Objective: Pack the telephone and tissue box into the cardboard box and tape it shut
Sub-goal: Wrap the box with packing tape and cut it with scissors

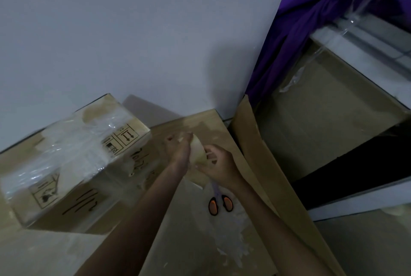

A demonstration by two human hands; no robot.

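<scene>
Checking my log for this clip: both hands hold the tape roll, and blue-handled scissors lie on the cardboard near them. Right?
Only the colour is wrong: the head view shows orange-handled scissors on the cardboard. The left hand and right hand do hold the tape roll.

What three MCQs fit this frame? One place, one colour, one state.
1. Where do the scissors lie?
A in a drawer
B on the cardboard surface, below the left hand and right hand
C in a hand

2. What colour are their handles?
A orange and black
B green
C white

3. What state is the tape roll in?
A lying flat
B held up between both hands
C hanging on a hook

Key:
1 B: they rest on bare cardboard, nearer the camera than both hands.
2 A: the handle loops are orange with black rims.
3 B: fingers of both hands curl round it, above the cardboard.
</scene>
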